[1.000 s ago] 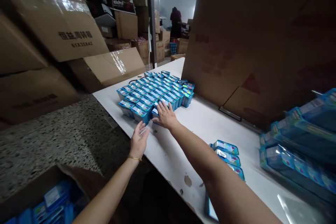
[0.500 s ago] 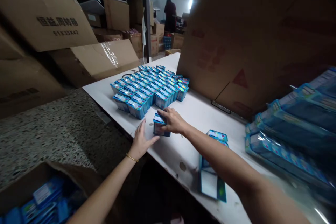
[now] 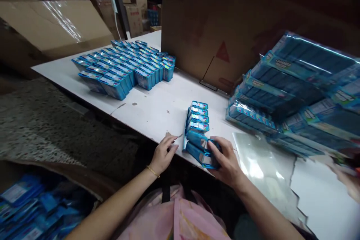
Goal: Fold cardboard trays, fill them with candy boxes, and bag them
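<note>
My right hand (image 3: 227, 163) is closed around the ends of two small blue packs (image 3: 197, 149), which lean at the near end of a blue display tray (image 3: 186, 129). Several upright blue packs (image 3: 199, 117) stand in a row in that tray. Just left of it, by the table's edge, my left hand (image 3: 164, 154) holds nothing, its fingers apart and slightly curled. Farther off on the white table (image 3: 157, 114) is a large cluster of blue packs (image 3: 120, 68).
Wrapped stacks of filled blue trays (image 3: 281, 78) rise at the right, beside clear plastic film (image 3: 254, 157). A co-worker's hand (image 3: 347, 180) shows at the right edge. A large carton (image 3: 197, 18) stands behind; an open box of blue packages (image 3: 30, 202) sits lower left.
My right hand has moved from near the cluster to the tray on the right, carrying packs. My left hand has shifted right toward the tray. The view has turned right and down.
</note>
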The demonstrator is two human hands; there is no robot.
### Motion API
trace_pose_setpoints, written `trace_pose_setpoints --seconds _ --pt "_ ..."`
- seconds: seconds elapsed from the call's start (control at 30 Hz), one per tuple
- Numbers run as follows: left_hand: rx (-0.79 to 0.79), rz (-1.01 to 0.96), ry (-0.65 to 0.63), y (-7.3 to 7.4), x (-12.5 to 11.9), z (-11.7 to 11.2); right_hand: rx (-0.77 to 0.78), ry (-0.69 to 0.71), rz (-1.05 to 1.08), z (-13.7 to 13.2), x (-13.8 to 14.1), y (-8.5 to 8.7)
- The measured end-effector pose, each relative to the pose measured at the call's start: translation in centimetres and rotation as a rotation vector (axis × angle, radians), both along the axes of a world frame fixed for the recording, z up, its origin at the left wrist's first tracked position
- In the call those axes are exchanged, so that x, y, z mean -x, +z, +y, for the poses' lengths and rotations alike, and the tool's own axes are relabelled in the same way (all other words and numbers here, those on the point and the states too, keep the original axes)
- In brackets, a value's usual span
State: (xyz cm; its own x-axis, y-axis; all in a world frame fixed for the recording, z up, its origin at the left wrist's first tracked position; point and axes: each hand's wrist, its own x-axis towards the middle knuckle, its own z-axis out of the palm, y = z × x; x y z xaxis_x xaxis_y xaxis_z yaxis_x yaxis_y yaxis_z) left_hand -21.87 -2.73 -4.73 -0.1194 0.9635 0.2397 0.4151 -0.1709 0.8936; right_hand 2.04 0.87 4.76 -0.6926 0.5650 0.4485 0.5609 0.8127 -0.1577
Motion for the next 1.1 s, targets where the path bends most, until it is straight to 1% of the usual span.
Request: trace_pose_setpoints --seconds 0.07,0.1,0.17,0.23,0.4,0.5,0.57,0.63,0.8,0.9,1.0,1.03,1.1 --pt "-0.036 0.07 -0.017 0.0 -1.1 0.9 -0.077 -0.009 0.008 -0.1 0.0 -2.5" --pt "-0.04 0.086 -0.023 0.0 -1.5 1.2 -0.095 -0.006 0.0 -0.1 0.2 -3.3" --pt "-0.041 0.096 -0.024 -0.2 -2.1 1.6 -0.102 0.007 -0.031 0.0 0.8 -4.1" --pt "-0.031 0.094 -0.007 -0.4 -2.3 1.7 -0.073 0.016 -0.074 0.3 1.3 -3.8" --pt "0.046 0.074 0.015 -0.6 -2.3 1.6 0.091 -0.008 -0.194 2.1 2.3 -1.2" --pt "0.034 0.097 0.011 -0.5 -2.3 1.8 0.116 -0.062 -0.242 3.1 2.9 -0.2" --pt "0.033 0.116 0.015 -0.5 -2.2 1.9 0.087 -0.082 -0.251 3.2 3.4 0.0" --pt "0.04 0.128 0.01 -0.6 -2.2 2.0 0.08 -0.068 -0.246 3.1 4.1 -0.2" --pt "0.096 0.146 -0.015 -0.6 -2.2 1.9 0.12 -0.011 -0.227 2.8 6.1 -1.4" --pt "0.165 0.076 -0.021 0.0 -2.0 2.0 0.15 0.03 -0.189 3.2 5.8 -1.6" --pt "0.159 -0.012 0.018 1.5 -1.6 3.2 0.226 0.116 -0.113 4.3 4.1 -0.8" --pt "0.148 -0.039 0.035 2.1 -1.5 3.9 0.258 0.102 -0.065 4.9 3.6 -0.4" --pt "0.15 -0.128 0.07 3.2 -1.5 5.7 0.312 -0.03 0.051 6.1 3.3 0.1"
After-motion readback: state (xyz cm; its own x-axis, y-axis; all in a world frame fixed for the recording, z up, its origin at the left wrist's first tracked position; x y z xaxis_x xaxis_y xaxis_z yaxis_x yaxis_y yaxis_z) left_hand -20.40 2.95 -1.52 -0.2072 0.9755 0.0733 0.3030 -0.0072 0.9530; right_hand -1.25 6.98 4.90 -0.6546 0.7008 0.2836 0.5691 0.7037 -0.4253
